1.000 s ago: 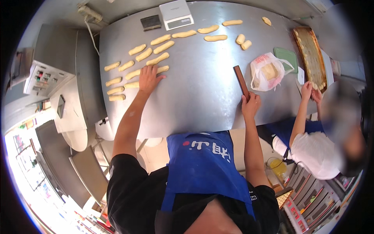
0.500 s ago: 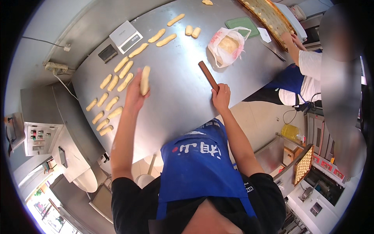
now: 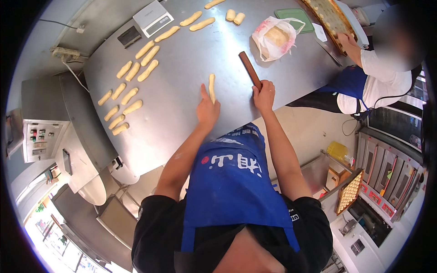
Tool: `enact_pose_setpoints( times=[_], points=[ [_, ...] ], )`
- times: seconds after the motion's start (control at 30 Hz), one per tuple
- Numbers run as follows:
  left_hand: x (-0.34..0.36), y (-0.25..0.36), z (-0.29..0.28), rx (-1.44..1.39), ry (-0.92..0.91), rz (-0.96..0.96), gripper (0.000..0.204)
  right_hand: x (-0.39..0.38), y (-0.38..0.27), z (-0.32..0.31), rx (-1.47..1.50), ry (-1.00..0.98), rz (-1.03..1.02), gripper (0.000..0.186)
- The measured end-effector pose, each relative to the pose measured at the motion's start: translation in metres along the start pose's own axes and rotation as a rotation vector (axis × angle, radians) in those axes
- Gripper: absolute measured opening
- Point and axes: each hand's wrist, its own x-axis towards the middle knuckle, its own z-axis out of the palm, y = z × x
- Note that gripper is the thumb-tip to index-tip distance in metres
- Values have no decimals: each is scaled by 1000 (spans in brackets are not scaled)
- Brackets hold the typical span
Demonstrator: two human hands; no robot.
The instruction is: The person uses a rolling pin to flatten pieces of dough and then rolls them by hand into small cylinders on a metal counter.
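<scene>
A thin pale strip of dough (image 3: 211, 85) sticks up from my left hand (image 3: 208, 111), closed round its near end with the index finger stretched alongside. My right hand (image 3: 265, 94) is wrapped round the near end of a dark brown wooden stick (image 3: 248, 67), which points away and to the left over the steel table (image 3: 182, 113). On the table's left side lie several more strips of dough (image 3: 133, 107), loosely in rows. Farther back are two short, thick dough pieces (image 3: 234, 16) side by side.
A white kitchen scale (image 3: 152, 18) and a small dark device (image 3: 129, 37) stand at the back left. Beyond the stick sit a plastic bag with dough inside (image 3: 276, 40) and a green lid (image 3: 295, 20). At the right, a co-worker's hand (image 3: 348, 43) touches a baking tray (image 3: 327, 18).
My left hand has come right and nearer with the dough strip, from beside the rows to the table's middle. The right hand still grips the stick. The view has shifted slightly.
</scene>
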Motion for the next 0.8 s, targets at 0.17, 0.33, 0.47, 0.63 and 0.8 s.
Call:
enact_pose_setpoints(
  times=[0.17,0.33,0.47,0.63,0.8],
  points=[
    [-34,2,-5,144,-106,44,112,1,0,-4,-3,-7,-5,35],
    [-17,4,-2,366,255,381,111,6,-3,-3,-9,-5,-2,35],
    [33,8,25,384,276,598,103,4,-8,-2,-35,24,14,33],
    [32,6,20,37,241,616,88,-15,-52,-19,153,-99,-106,25],
    [-7,-68,-24,353,257,611,72,-44,-95,-14,163,-334,-387,44]
  ],
)
